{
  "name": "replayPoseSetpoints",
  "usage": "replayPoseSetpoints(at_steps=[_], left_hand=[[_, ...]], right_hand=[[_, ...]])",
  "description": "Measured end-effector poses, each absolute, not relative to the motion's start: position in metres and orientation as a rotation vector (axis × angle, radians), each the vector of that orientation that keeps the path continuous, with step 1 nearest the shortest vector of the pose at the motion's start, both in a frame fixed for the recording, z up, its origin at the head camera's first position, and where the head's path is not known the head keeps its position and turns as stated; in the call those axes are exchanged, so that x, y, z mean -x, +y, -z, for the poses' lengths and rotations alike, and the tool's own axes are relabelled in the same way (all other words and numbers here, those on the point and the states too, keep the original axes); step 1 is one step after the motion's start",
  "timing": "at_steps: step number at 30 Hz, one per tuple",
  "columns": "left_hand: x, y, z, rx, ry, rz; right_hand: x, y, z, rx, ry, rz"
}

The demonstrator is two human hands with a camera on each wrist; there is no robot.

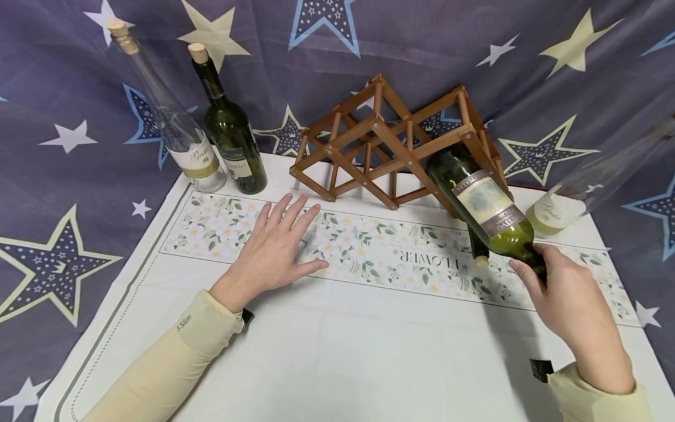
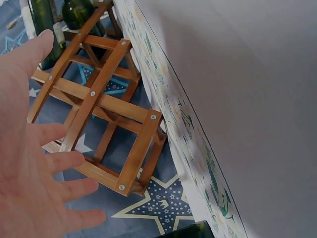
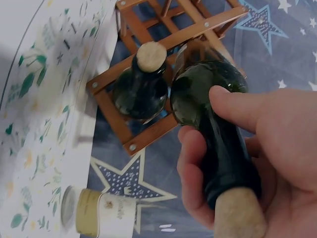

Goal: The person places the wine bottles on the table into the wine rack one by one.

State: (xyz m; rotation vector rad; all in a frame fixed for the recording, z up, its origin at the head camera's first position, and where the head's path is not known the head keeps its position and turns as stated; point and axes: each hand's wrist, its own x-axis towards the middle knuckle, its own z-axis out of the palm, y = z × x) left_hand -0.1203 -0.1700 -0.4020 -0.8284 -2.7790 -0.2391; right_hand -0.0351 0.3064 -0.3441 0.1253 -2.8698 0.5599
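My right hand (image 1: 577, 310) grips the neck of a green bottle (image 1: 487, 205) with a cream and brown label; its base end is at the right part of the wooden rack (image 1: 390, 146). In the right wrist view, fingers and thumb wrap the held bottle's neck (image 3: 223, 148), below a cork (image 3: 239, 213). Another corked dark bottle (image 3: 141, 91) lies in a lower opening of the rack. My left hand (image 1: 274, 252) lies palm down with spread fingers over the floral strip, left of the rack, holding nothing.
At the back left stand a clear corked bottle (image 1: 197, 155) and a dark green corked bottle (image 1: 234, 143). A clear bottle (image 1: 561, 208) stands right of the rack. A starry cloth (image 1: 327, 70) hangs behind the white table cover (image 1: 369, 351).
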Motion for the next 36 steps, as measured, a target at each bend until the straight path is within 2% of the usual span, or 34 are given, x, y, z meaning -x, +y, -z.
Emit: replayPoseSetpoints(at_steps=[17,36], left_hand=[[0.120,-0.172,0.400,0.830,-2.778,0.259],[0.120,-0.173,0.400,0.823,-2.775,0.246]], right_hand=[[0.037,0.273,0.332,-0.243,-3.017,-0.698],[0.056,0.242,0.324,-0.119,-3.058,-0.773]])
